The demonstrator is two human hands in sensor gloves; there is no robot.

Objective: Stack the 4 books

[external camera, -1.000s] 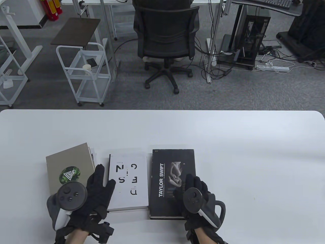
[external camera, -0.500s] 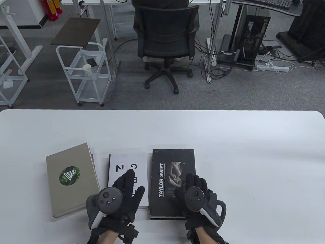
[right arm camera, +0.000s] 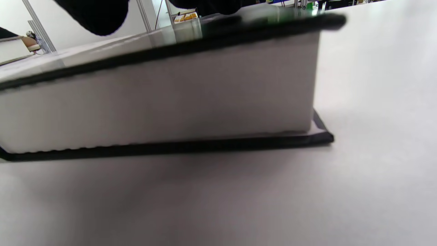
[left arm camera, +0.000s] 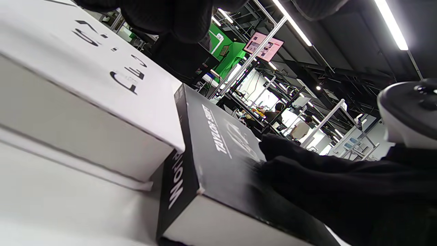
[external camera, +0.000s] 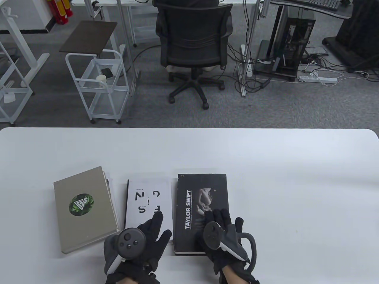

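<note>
Now the left hand (external camera: 142, 236) is shifting from the tan book (external camera: 84, 208) onto the white book (external camera: 148, 204).
Right hand (external camera: 220, 229) is resting flat, fingers spread, on the black book (external camera: 201, 189) — nothing grasped; books lying side by side, unstacked.

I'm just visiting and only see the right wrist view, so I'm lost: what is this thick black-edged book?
Observer: It's the black Taylor Swift book; the right hand rests on its cover.
Visitor: Are there other books?
Observer: A white book lies just left of it, with the left hand over its near end.
Visitor: Is that all?
Observer: A tan book with a round green emblem lies furthest left, and the pages of another book peek out beneath it.
</note>
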